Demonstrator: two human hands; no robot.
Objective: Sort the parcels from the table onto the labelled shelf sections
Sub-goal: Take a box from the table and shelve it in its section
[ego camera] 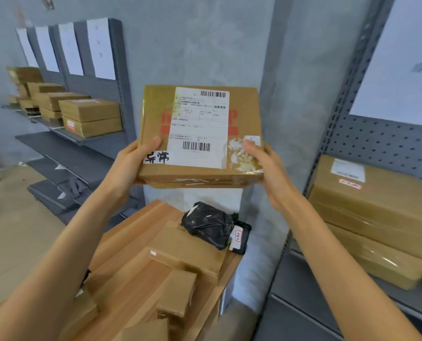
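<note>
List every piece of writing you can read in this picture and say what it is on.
"异常": handwritten white sticker on the held box.
"业务类型": printed on its shipping label.
Barcodes and fine print there: too small.
Red print under the label: mostly covered.
Stickers on the black parcel and shelf boxes: blurred.

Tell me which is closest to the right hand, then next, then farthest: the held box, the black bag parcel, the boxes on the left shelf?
1. Held cardboard box: the right hand grips its right edge.
2. Black bag parcel: below, on the wooden table.
3. Stacked boxes: far off on the left shelf.
</note>
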